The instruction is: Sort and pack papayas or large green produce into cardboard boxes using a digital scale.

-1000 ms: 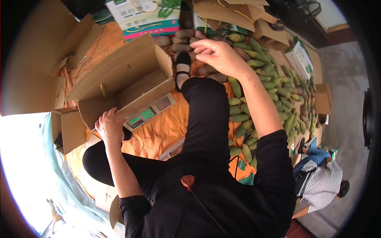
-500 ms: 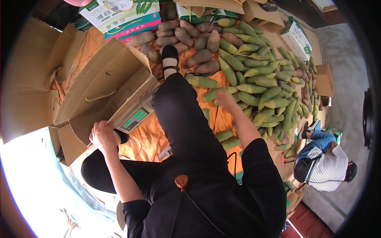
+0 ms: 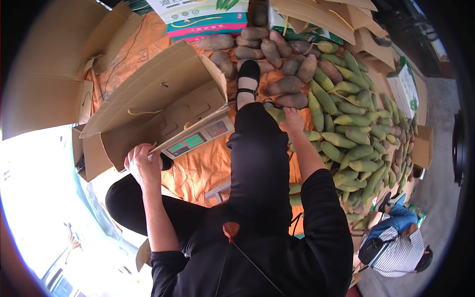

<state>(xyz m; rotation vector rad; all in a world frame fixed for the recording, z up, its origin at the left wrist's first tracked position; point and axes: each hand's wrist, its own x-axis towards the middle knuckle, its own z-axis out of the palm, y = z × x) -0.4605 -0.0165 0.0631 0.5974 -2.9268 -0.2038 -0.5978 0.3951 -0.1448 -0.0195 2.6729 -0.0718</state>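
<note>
Fingers of the left hand (image 3: 143,166) are bent close together, pinching the near-left edge of an open box (image 3: 170,47); those of the right hand (image 3: 293,121) point away, slightly curled, at the end of a green root (image 3: 275,115) beside the right knee (image 3: 260,133), and whether they grip it I cannot tell. The box stands tilted in the view, left of the knee, its brown inside bare but for a yellow cord (image 3: 144,113) on the far wall. A scale (image 3: 190,142) with a lit green display shows just beside its near wall. Right of the right hand spreads a pile of green roots (image 3: 352,137); brown roots (image 3: 284,86) lie beyond, near a black shoe (image 3: 248,70). Beneath is an orange sheet (image 3: 198,171). Printed cartons (image 3: 210,27) stand at the top, and a person in stripes (image 3: 402,255) is at the lower right.
</note>
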